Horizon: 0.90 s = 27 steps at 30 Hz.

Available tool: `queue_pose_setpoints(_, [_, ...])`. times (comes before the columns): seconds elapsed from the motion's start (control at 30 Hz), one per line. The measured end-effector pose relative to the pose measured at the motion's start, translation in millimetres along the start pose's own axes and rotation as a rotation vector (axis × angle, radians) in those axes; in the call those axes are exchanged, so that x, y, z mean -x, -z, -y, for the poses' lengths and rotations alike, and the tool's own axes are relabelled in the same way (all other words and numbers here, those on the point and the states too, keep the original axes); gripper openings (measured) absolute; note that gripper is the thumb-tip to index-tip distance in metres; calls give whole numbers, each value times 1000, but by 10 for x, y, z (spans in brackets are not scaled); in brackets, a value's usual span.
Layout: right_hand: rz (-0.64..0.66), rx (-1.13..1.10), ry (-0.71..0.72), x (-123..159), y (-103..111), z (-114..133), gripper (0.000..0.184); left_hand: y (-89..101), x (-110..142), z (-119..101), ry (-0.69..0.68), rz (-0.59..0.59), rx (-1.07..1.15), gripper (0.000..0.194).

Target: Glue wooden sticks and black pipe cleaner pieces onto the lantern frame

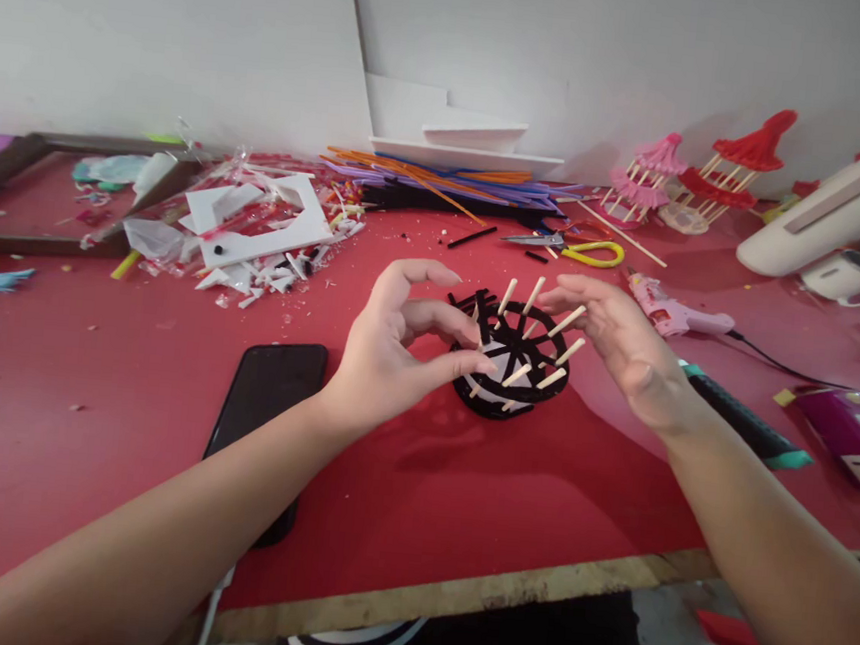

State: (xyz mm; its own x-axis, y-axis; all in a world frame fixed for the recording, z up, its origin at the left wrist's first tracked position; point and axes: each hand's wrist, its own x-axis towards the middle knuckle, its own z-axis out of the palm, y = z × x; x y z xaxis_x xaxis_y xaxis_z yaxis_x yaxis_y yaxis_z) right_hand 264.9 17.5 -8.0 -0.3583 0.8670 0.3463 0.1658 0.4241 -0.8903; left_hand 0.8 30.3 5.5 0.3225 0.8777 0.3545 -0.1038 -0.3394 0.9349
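Note:
A small round model (519, 346) of black fuzzy strips stands on the red table, with short pale wooden sticks rising around its rim. Black spokes cross its middle, and a whitish disc shows below. At its left side, my left hand (405, 345) pinches the edge by one of the sticks between thumb and a finger, the index finger raised above. The exact pinch point is partly hidden. My right hand (620, 344) is at the far right side of the model, fingers stretched out and thumb apart; its fingertips are close behind the sticks.
Behind lie yellow-handled scissors (594, 252) and bundled coloured pipe cleaners (449, 182). Foam scraps (273, 228) are heaped at left, near a phone (274, 389). To the right are a pink glue gun (676, 306), a dark cutter (742, 415), a mug (848, 277) and pagoda-like models (746, 154).

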Motion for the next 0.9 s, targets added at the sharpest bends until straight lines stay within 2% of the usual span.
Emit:
queue_pose_setpoints(0.07, [-26,-7,-76,-7,-18,-37,83,14,-4,5,-58,8,18,60])
queue_pose_setpoints(0.17, [-131,-25,-215,-11,-80,-92,79,40,-32,32,-118,-131,4,43])
queue_pose_setpoints(0.27, [-174,-53,-300,-9,-130,-134,79,74,-72,79,-43,-272,-93,32])
queue_pose_setpoints(0.4, [-120,-52,-302,13,-127,-177,75,134,-104,156,86,-292,-137,24])
queue_pose_setpoints(0.5, [-98,2,-279,43,-110,-210,70,159,-107,194,111,-301,-133,15])
queue_pose_setpoints(0.63, [-92,12,-251,71,-141,-213,64,142,-98,202,103,-215,-117,17])
queue_pose_setpoints(0.73, [-110,76,-261,43,-183,-139,60,135,-74,210,117,-93,16,27])
queue_pose_setpoints(0.83, [-202,329,-268,-31,-115,-45,45,167,-25,229,109,111,141,45])
queue_pose_setpoints(0.9, [-330,572,-266,-72,60,-13,34,188,12,228,93,251,117,62])
